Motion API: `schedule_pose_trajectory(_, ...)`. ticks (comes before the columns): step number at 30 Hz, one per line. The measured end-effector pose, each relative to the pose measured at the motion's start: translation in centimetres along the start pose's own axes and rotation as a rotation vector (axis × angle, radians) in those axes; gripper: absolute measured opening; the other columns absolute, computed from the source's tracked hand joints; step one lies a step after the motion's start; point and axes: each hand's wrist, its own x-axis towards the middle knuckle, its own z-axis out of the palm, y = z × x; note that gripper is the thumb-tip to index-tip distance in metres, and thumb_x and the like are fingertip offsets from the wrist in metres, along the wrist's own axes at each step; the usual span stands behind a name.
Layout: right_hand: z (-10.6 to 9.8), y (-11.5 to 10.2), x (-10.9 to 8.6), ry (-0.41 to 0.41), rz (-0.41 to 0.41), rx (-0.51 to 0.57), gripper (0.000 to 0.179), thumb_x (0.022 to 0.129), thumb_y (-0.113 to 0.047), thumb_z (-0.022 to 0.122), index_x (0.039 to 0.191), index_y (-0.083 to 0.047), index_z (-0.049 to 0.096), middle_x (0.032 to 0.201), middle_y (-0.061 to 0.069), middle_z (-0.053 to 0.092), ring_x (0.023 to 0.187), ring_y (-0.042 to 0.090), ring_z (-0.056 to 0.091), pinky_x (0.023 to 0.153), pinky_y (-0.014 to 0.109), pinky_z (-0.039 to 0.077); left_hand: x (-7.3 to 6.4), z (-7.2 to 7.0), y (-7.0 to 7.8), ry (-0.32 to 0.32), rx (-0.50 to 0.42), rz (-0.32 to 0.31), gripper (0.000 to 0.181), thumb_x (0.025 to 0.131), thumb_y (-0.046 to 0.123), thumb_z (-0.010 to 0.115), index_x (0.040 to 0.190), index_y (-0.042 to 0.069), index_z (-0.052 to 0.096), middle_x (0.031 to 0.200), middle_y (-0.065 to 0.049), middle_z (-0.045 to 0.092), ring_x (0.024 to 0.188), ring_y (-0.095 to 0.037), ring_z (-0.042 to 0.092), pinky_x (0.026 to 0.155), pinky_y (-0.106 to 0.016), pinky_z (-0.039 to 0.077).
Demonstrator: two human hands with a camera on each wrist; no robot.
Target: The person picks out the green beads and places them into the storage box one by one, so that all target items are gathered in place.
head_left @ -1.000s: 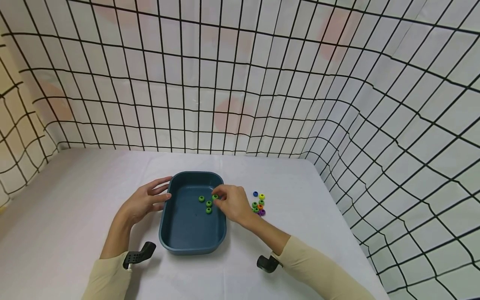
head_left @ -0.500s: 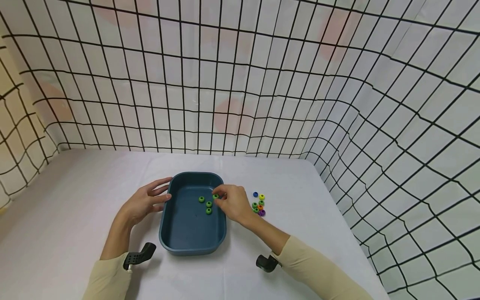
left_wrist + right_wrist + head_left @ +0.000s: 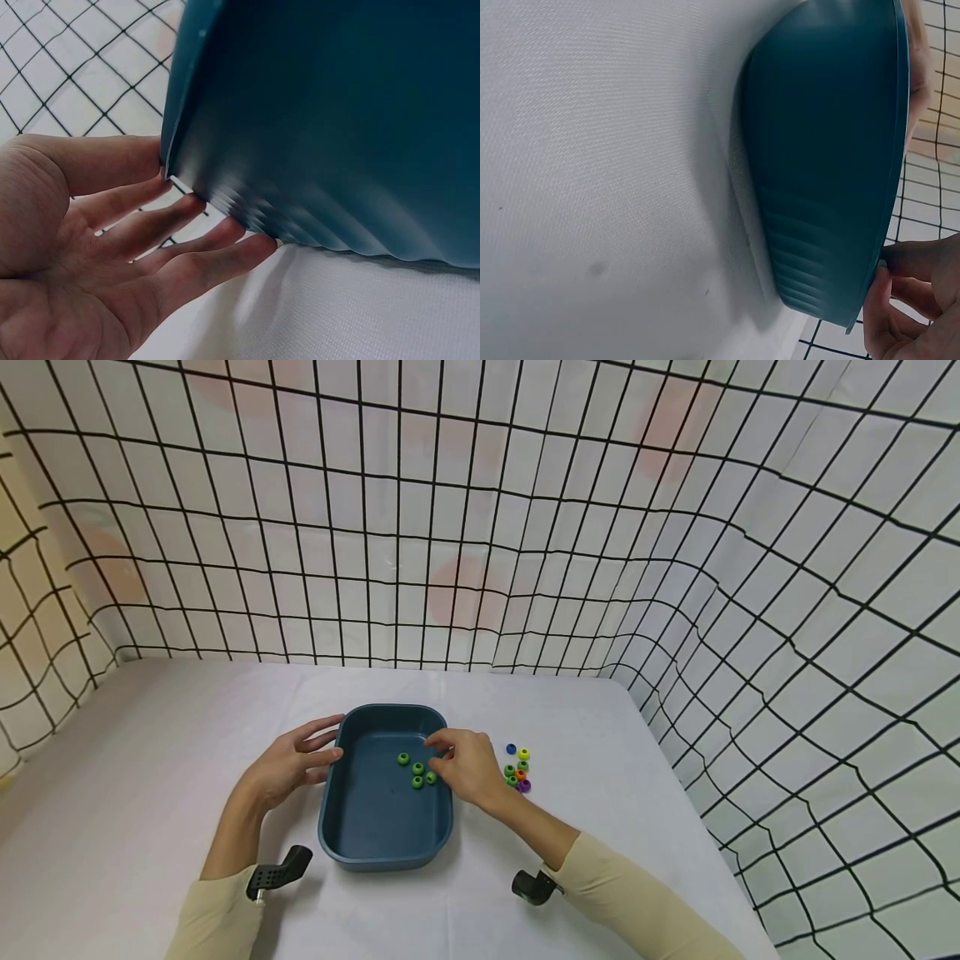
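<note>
A blue rectangular tray stands on the white cloth, with several green beads lying on its floor. My left hand is at the tray's left side; in the left wrist view its thumb touches the rim and its fairly straight fingers rest against the outer wall. Over the tray's right rim is my right hand, thumb and index finger apart with no bead visible between them. A green bead lies just below those fingertips. The right wrist view hides the beads behind the tray wall.
Right of the tray, a loose group of beads lies on the cloth, including a blue bead, a yellow bead, an orange bead, a purple bead and several green ones. Black netting stands around the table's back and sides.
The green bead that my right thumb and finger pinched has been let go and now lies in the tray, nearer me beside the others. Both hands have stayed in place.
</note>
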Motion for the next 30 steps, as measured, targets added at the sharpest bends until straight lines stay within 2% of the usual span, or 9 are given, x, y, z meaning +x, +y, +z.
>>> schedule_pose_trajectory(11,-0.08,-0.06,0.07,-0.013,0.022,0.002,0.023,0.089,-0.003,0.072,0.112,-0.002,0.075,0.102,0.018,0.077,0.08,0.02,0.071,0.069,0.026,0.059,0.09,-0.03,-0.2,0.01,0.016,-0.012,0.072,0.099,0.017,0.066,0.16,0.012,0.029,0.165,-0.025,0.026,0.144,-0.047,0.04,0.106,-0.06,0.045)
schedule_pose_trajectory(22,-0.44,-0.35,-0.06,-0.016,0.013,0.031,0.025,0.089,-0.005,0.073,0.114,-0.002,0.074,0.103,0.017,0.077,0.086,0.025,0.074,0.073,0.031,0.061,0.02,0.05,0.04,0.012,0.023,-0.016,0.072,0.1,0.017,0.065,0.161,0.012,0.027,0.165,-0.026,0.025,0.143,-0.048,0.041,0.105,-0.059,0.046)
schedule_pose_trajectory(30,-0.7,-0.46,-0.42,0.013,0.008,0.067,0.024,0.089,-0.007,0.074,0.114,-0.006,0.075,0.102,0.015,0.077,0.085,0.025,0.073,0.071,0.03,0.059,0.11,0.1,0.04,0.01,0.015,-0.017,0.073,0.1,0.016,0.065,0.162,0.013,0.027,0.165,-0.026,0.024,0.144,-0.048,0.04,0.105,-0.059,0.046)
